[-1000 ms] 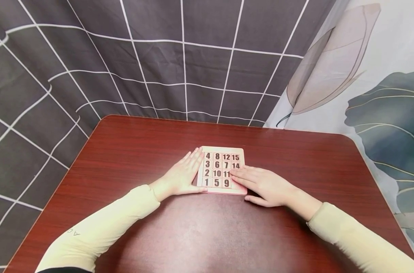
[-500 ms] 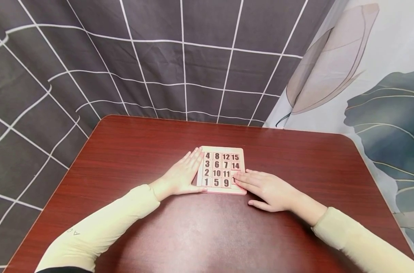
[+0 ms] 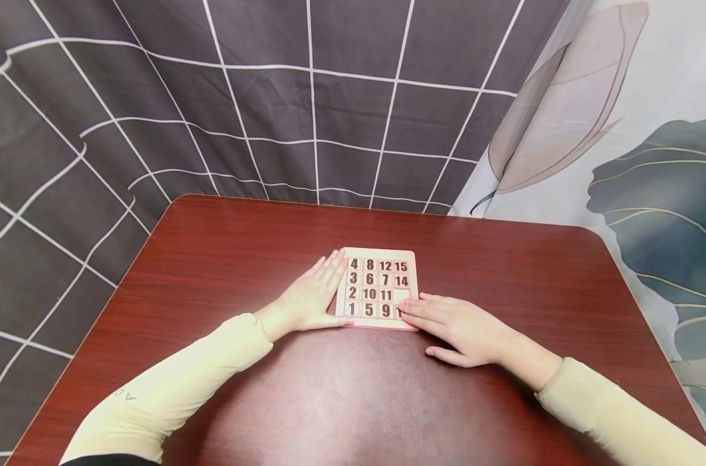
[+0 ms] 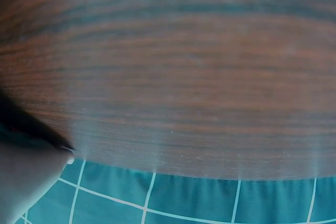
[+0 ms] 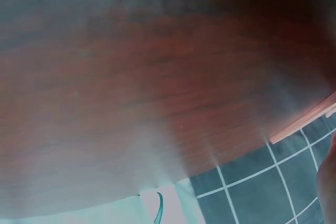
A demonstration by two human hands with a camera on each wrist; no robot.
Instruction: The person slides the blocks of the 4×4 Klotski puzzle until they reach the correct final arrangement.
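Through the head view I'm watching a number board [image 3: 382, 253] lying flat on the table [image 3: 253, 249] between the hands, looking almost square, so I'm reading no clear long axis. The right hand [image 3: 460, 323] is lying nearer its bare slot [image 3: 402, 295]: this slot is sitting just beyond the tile [image 3: 398, 314] in the board's near right corner, and I'm judging that relation to be what counts. That hand is reaching in from the board's right, fingers nearly straight, gripping nothing, fingertips touching the tile. The left hand [image 3: 306, 298] is resting flat along the board's left side, fingers straight, thumb spread onto its near edge, pinching nothing that I can see. The fingertips are hiding most of the tile; I'm making out only part of its number. Both wrist views are showing mostly blurred table and curtain [image 4: 189, 198], leaving the fingers' contact out of sight.
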